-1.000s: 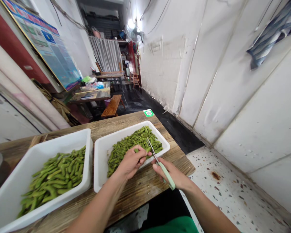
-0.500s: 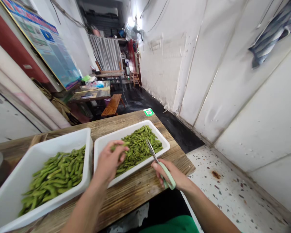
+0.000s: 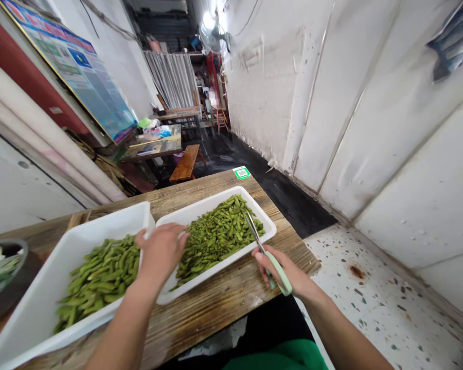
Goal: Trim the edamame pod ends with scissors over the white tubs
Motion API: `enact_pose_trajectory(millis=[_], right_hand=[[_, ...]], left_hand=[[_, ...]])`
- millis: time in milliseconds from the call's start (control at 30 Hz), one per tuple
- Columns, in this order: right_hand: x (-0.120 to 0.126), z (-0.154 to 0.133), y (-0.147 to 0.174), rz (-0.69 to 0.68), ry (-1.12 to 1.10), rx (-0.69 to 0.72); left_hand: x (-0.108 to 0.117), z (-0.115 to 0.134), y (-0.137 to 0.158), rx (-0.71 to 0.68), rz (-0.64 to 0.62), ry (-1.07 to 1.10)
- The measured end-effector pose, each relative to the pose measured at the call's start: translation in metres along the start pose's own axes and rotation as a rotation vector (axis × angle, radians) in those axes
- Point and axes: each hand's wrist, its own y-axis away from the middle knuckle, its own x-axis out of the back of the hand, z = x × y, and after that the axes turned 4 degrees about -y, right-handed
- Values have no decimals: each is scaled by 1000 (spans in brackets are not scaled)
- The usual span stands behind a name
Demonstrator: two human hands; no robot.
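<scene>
My right hand grips a pair of scissors with pale green handles; their metal blades look closed and point over the near right edge of the right tray. That white tray holds a heap of small green bean pods. My left hand hovers, back upward, across the neighbouring rims of the two containers. Its fingertips are mostly hidden, so I cannot tell whether it holds a pod. Larger green pods lie in the deeper white bin on the left.
Both containers stand on a wooden table, with a green QR code card at its far corner. A dark pot sits at the left edge. Beyond are a wooden bench and a cluttered table. A white wall runs along the right.
My left hand has moved left from the right tray to the rims between the containers; the pod seen in its fingers no longer shows. The scissors stay in my right hand. The view has shifted slightly.
</scene>
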Motion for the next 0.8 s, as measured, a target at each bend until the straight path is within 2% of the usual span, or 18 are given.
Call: enact_pose_trajectory(millis=[67, 133, 200, 267, 400, 533, 600, 733, 800], right_hand=[[1, -1, 2, -4, 8, -7], [2, -2, 4, -7, 7, -19], [3, -4, 6, -12, -12, -35], [5, -5, 8, -12, -25, -34], [6, -5, 8, 3, 35, -4], [4, -7, 8, 26, 142, 53], [4, -9, 8, 40, 187, 67], [2, -14, 8, 26, 254, 48], [-1, -17, 7, -7, 280, 41]], left_hand=[[-7, 42, -12, -205, -111, 87], [-18, 70, -23, -333, -224, 123], [-31, 86, -32, -338, -290, 100], [-42, 93, -39, -276, -306, 39], [-54, 97, -48, -206, -323, -20], [-49, 89, -50, -166, -353, 113], [-42, 79, -46, -107, -362, 281], [-23, 58, -30, 33, -485, 859], [-14, 53, -19, 113, -509, 1063]])
